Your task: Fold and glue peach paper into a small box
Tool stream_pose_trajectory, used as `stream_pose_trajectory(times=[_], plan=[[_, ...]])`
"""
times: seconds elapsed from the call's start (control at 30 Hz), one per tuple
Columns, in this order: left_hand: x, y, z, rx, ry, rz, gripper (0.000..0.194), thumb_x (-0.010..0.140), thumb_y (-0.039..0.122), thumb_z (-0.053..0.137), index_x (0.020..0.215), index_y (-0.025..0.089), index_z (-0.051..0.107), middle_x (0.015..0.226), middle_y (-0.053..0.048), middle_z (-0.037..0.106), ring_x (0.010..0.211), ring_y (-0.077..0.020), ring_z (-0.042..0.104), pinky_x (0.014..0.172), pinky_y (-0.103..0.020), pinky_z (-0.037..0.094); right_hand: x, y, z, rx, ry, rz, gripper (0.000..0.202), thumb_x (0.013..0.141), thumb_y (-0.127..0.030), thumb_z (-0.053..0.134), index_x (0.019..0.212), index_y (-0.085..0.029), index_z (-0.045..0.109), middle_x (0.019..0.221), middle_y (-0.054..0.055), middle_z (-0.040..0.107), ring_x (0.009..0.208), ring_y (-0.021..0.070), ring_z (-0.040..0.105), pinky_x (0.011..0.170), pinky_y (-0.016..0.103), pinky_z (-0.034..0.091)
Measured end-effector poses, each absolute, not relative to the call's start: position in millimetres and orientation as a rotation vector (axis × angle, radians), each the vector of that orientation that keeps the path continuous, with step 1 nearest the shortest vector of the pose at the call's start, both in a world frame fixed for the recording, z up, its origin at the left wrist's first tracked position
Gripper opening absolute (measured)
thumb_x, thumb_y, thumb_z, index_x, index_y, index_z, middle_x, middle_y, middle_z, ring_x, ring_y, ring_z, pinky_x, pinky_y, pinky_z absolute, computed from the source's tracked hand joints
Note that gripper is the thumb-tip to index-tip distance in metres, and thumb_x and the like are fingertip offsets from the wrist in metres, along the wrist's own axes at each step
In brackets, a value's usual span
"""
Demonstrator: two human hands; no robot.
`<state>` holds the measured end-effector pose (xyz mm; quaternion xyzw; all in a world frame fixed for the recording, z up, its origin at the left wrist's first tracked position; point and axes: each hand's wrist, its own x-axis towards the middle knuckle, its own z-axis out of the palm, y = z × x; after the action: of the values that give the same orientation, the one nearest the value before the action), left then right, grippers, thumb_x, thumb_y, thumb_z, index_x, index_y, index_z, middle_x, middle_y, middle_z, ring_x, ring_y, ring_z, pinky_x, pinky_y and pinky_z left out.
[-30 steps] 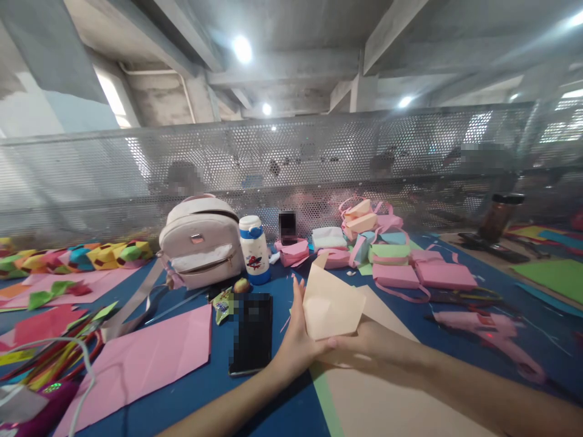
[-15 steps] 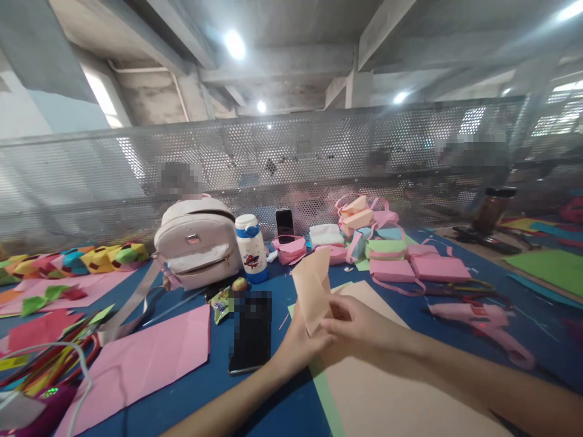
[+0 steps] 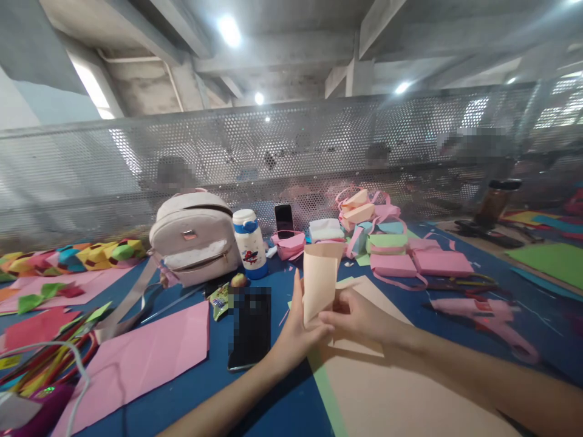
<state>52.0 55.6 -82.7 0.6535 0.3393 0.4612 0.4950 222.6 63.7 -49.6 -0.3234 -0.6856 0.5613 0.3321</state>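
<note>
Nearest, a peach sheet [image 3: 392, 388] lies flat at one o'clock; then, at twelve, here's the folded peach paper [image 3: 319, 279], upright in both hands: folds in, partly shaped by my reckoning, no strap showing on it. Left hand [image 3: 297, 331] cups it, thumb raised; right hand [image 3: 357, 315], fingers curled, pinches its lower edge. Further out, one o'clock, a pink pouch [image 3: 394, 265] sits on the worktop [image 3: 182, 389].

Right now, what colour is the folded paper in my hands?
The folded paper is a pale peach-beige; the head view shows it best.
</note>
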Motion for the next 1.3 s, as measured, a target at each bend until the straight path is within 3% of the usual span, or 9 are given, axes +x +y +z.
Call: stream_pose_trajectory(times=[0.1,0.2,0.33,0.47,0.7,0.93,1.1,1.3], plan=[[42.6,53.6,-93.1,1.629,0.983,1.129,0.096,0.085,0.051,0.069,0.16,0.023,0.016,0.167,-0.012,0.023,0.155,-0.0354,0.01,0.126,-0.05,0.008,225.5,66.9,-51.2,-0.9,-1.664,1.457,0.039,0.082,-0.052,0.07,0.088,-0.014,0.074,0.086,0.01,0.075,0.08,0.0243,0.07,0.071,0.035,0.056],[38.9,51.2,-103.4,1.723,1.004,1.071,0.081,0.094,0.052,0.056,0.16,0.024,0.019,0.17,-0.007,0.013,0.156,-0.0299,0.001,0.127,-0.046,0.001,227.2,67.3,-53.1,-0.883,-1.577,1.47,0.043,0.079,-0.057,0.072,0.089,-0.015,0.074,0.087,0.008,0.075,0.086,0.0244,0.07,0.08,0.037,0.055],[42.8,48.1,-104.9,1.787,0.927,1.026,0.07,0.1,0.05,0.045,0.16,0.026,0.019,0.168,-0.005,0.02,0.156,-0.0266,0.003,0.127,-0.046,0.002,226.3,62.6,-55.6,-0.889,-1.574,1.503,0.049,0.081,-0.059,0.071,0.1,-0.014,0.071,0.094,0.01,0.074,0.091,0.0248,0.069,0.082,0.038,0.053],[44.9,45.3,-98.6,1.759,0.921,1.029,0.067,0.101,0.051,0.042,0.16,0.025,0.021,0.167,-0.005,0.024,0.156,-0.0269,0.006,0.128,-0.047,0.004,225.4,59.4,-54.4,-0.896,-1.643,1.46,0.044,0.086,-0.052,0.068,0.108,-0.014,0.07,0.102,0.011,0.073,0.093,0.0245,0.067,0.08,0.036,0.053],[42.1,45.0,-99.5,1.715,0.971,1.087,0.06,0.1,0.054,0.042,0.154,0.027,0.038,0.166,-0.002,0.027,0.155,-0.0283,0.014,0.128,-0.045,0.009,226.4,61.9,-50.6,-0.97,-1.762,1.387,0.033,0.091,-0.044,0.061,0.105,-0.017,0.075,0.101,0.008,0.075,0.099,0.026,0.067,0.083,0.035,0.054],[42.5,43.4,-95.5,1.842,0.938,1.104,0.053,0.105,0.045,0.034,0.154,0.026,0.039,0.164,-0.001,0.033,0.154,-0.0262,0.019,0.128,-0.045,0.012,226.0,60.3,-45.9,-1.049,-1.84,1.353,0.035,0.091,-0.043,0.057,0.098,-0.013,0.073,0.088,0.007,0.07,0.073,0.017,0.06,0.066,0.028,0.048],[41.2,43.7,-95.8,2.027,0.913,1.101,0.05,0.107,0.036,0.03,0.155,0.027,0.035,0.162,-0.004,0.036,0.152,-0.0268,0.027,0.126,-0.049,0.019,228.6,60.5,-48.8,-1.1,-1.837,1.363,0.033,0.091,-0.044,0.057,0.094,-0.013,0.068,0.079,0.003,0.063,0.068,0.0148,0.053,0.063,0.027,0.042],[40.2,45.7,-102.9,2.119,0.976,1.098,0.048,0.107,0.035,0.029,0.154,0.03,0.037,0.162,-0.002,0.035,0.153,-0.0263,0.025,0.127,-0.051,0.013,227.5,58.1,-52.8,-1.109,-1.794,1.352,0.027,0.092,-0.044,0.055,0.09,-0.017,0.057,0.074,-0.002,0.05,0.066,0.0135,0.047,0.061,0.026,0.039]])
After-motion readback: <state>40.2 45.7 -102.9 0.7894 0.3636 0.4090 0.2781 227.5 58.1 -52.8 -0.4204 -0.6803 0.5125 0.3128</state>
